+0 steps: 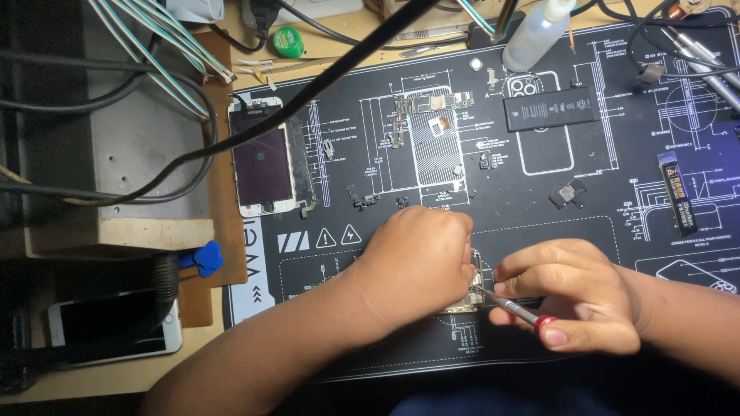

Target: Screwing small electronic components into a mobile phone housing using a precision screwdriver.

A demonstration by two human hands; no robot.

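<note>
From the head camera, we see both forearms reach in from the bottom edge over a black repair mat (539, 219) printed with white phone diagrams. Our left hand (416, 258) lies knuckles-up, fingers curled down and closed over an opened phone chassis (472, 293) near the mat's front edge; only the chassis's right side and lower corner show past the hand. Our right hand (574, 296) comes in from the right, fingers pinched tight around a small screwdriver (512, 310) with a red collar, thumb along the handle, the tip slanting up and left onto the chassis just beside the left fingertips.

Farther back on the mat we find a detached screen assembly (264, 162) at the left edge, a logic board (430, 104) with small parts around it in the middle, and a black battery (551, 108) to the right. A clear squeeze bottle (536, 35) stands at the mat's far edge, its contents too unclear to tell. A white phone (116, 327) lies face up off the mat at lower left, with a blue pry pick (204, 258) just above it.
</note>
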